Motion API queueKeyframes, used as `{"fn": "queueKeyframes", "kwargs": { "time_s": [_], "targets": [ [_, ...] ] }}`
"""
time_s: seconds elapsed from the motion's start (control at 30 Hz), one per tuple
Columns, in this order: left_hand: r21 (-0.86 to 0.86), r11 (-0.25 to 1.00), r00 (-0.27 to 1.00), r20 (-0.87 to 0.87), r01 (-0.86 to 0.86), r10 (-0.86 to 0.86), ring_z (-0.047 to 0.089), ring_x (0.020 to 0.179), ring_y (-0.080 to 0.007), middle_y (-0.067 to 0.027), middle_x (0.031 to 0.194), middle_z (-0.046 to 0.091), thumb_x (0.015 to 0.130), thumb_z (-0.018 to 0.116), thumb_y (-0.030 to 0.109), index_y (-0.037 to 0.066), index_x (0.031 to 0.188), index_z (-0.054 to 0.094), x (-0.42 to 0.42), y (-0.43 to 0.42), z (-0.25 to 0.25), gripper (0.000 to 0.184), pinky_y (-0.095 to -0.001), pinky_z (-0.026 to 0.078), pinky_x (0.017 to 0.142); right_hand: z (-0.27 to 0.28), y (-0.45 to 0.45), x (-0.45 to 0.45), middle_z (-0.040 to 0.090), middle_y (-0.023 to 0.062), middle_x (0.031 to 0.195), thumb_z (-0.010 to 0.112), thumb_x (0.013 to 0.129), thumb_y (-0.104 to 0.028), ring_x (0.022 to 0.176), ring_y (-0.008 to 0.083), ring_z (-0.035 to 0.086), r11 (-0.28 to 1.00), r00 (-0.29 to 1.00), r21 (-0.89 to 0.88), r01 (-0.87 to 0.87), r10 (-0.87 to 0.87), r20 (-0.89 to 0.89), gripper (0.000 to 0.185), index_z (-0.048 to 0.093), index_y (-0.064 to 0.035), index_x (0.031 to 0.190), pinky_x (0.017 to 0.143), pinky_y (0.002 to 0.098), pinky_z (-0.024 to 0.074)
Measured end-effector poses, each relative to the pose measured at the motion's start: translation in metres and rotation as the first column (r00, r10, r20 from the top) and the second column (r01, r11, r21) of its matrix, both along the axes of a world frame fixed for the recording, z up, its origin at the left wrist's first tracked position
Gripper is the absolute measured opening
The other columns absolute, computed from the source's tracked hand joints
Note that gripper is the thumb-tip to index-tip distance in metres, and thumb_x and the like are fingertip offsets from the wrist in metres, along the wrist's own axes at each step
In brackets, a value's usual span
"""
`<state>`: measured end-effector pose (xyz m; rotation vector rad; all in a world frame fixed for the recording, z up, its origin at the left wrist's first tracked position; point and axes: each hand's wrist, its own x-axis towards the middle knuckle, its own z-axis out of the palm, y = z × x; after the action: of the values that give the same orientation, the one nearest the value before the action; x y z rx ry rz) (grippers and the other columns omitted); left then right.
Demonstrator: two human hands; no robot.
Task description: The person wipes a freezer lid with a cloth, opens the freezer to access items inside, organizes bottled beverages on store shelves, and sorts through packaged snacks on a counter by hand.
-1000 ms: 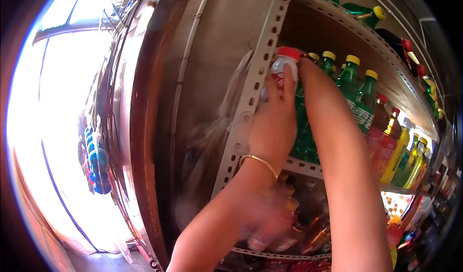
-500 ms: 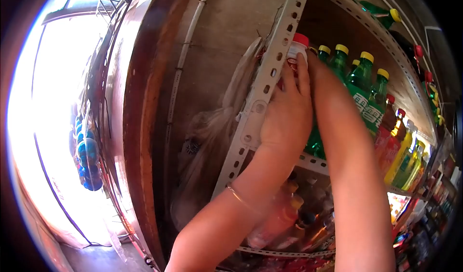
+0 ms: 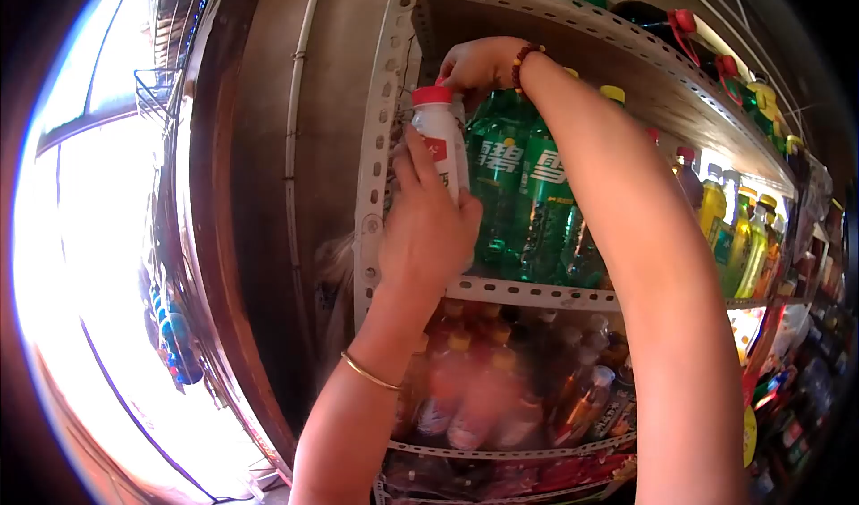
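A white bottle with a red cap and red label (image 3: 436,138) stands upright at the left end of the upper shelf. My left hand (image 3: 428,223), below a gold bangle, is wrapped round the bottle's lower part. At the cap's upper right is my right hand (image 3: 479,65), bent over from above with its fingertips by the cap; whether they grip it cannot be made out. Green bottles with white lettering (image 3: 501,174) stand close to the right of the white bottle, partly behind my right forearm.
The perforated shelf post (image 3: 371,201) rises left of the bottle. A shelf edge (image 3: 537,295) runs beneath it, over a lower row of bottles (image 3: 474,398). Yellow bottles (image 3: 713,203) stand farther right. More bottles lie on the top shelf. A brown wooden post (image 3: 215,192) is at left.
The view has shifted, and the shelf sits more to the left. My right hand, earlier mostly hidden, now shows above the green bottles. More of the white bottle is visible.
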<state>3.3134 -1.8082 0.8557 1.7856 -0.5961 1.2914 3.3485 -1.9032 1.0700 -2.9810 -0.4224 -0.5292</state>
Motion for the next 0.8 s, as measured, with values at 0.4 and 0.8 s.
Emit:
{"fn": "queueKeyframes", "kwargs": {
  "time_s": [0.4, 0.8],
  "targets": [
    [0.036, 0.994, 0.994, -0.040, 0.107, -0.105, 0.054, 0.101, -0.0446, -0.0306, 0.131, 0.036, 0.076, 0.055, 0.018, -0.002, 0.141, 0.007, 0.000, 0.002, 0.003, 0.083, -0.0477, 0.048, 0.082, -0.015, 0.004, -0.015, 0.067, 0.0113, 0.087, 0.056, 0.077, -0.012, 0.068, 0.0207, 0.063, 0.803, 0.929, -0.476, 0.359, -0.260, 0.263, 0.026, 0.065, -0.0016, 0.098, 0.065, 0.0341, 0.0499],
    [0.094, 0.991, 0.992, -0.083, 0.099, -0.091, 0.044, 0.116, -0.0453, -0.0281, 0.138, 0.027, 0.079, 0.059, 0.007, 0.004, 0.143, -0.001, -0.002, 0.007, 0.005, 0.088, -0.0460, 0.041, 0.094, -0.012, -0.003, 0.002, 0.064, 0.0105, 0.109, 0.058, 0.081, -0.016, 0.099, 0.0232, 0.060, 0.793, 0.940, -0.510, 0.332, -0.231, 0.251, 0.037, 0.060, -0.0109, 0.117, 0.084, 0.0354, 0.0461]
  ]
}}
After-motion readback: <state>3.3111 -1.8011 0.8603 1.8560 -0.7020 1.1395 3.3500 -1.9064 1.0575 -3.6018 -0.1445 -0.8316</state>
